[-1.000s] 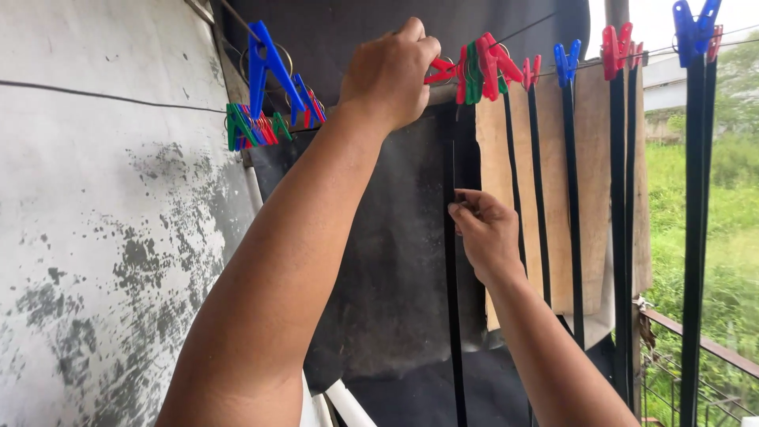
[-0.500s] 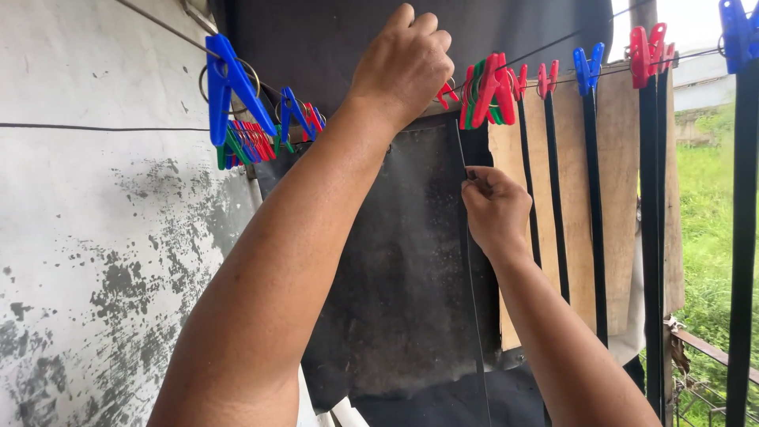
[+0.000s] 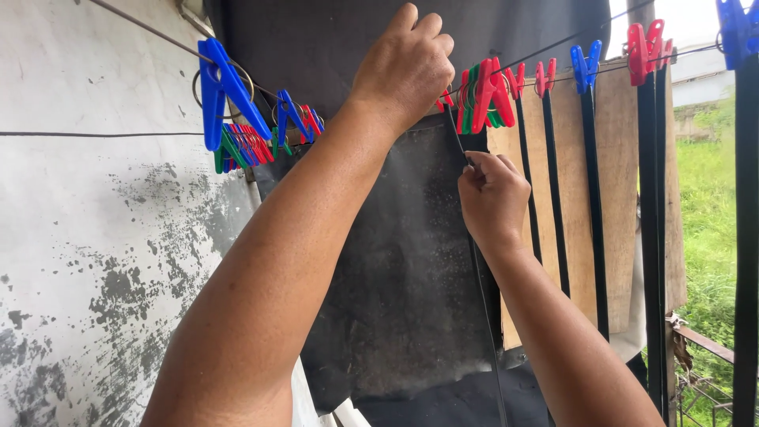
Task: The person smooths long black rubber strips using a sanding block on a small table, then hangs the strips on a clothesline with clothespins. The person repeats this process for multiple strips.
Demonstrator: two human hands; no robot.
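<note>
Head view: left hand [image 3: 405, 69] fisted at wire line [image 3: 142, 25]; right hand [image 3: 492, 194] pinching thin black strip [image 3: 484, 300] beside red pegs [image 3: 486, 93].

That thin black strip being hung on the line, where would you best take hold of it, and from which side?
Probably near its top, just under the line, where the right hand pinches it. The thin black strip hangs straight down and looks limp, so a high grip should steady it best. Come from the front: the dark sheet hangs close behind. The left hand is up at the line.
</note>
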